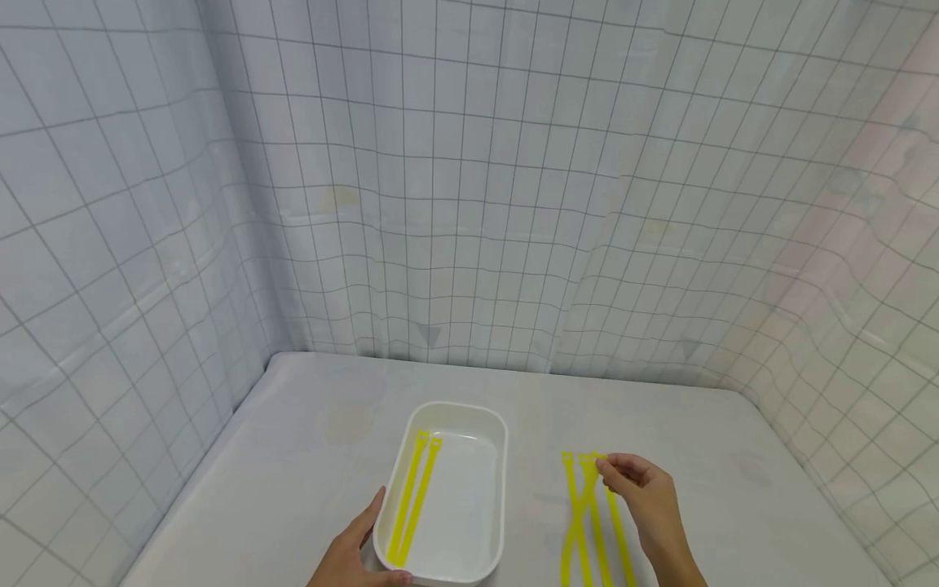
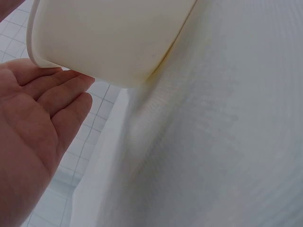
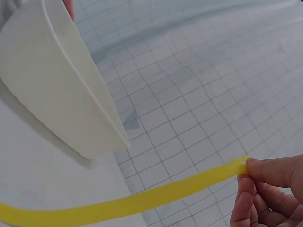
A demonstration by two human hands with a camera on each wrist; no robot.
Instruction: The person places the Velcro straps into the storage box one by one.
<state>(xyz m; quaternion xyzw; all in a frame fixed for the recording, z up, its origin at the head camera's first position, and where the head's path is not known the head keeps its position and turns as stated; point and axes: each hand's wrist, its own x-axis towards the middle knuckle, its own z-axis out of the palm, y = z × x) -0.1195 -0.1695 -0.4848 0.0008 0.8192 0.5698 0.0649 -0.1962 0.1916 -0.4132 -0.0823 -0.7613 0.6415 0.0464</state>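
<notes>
A white rectangular tray (image 1: pixel 464 505) stands at the near centre, with two yellow straps (image 1: pixel 421 504) side by side along its left side. My left hand (image 1: pixel 355 548) holds its near left corner, thumb over the front rim and fingers against the outer side; in the left wrist view those fingers (image 2: pixel 71 92) reach just under the lip. Right of the tray, my right hand (image 1: pixel 647 497) pinches the slotted head of a yellow strap (image 3: pixel 142 199) between thumb and fingertips. Its band hangs down and left, crossing over other yellow straps (image 1: pixel 599 534) laid out on the table.
A white cloth covers the table (image 1: pixel 352 408). Grid-patterned white curtains (image 1: pixel 469 204) enclose its back and both sides. Between the tray and the loose straps is a narrow strip of tabletop.
</notes>
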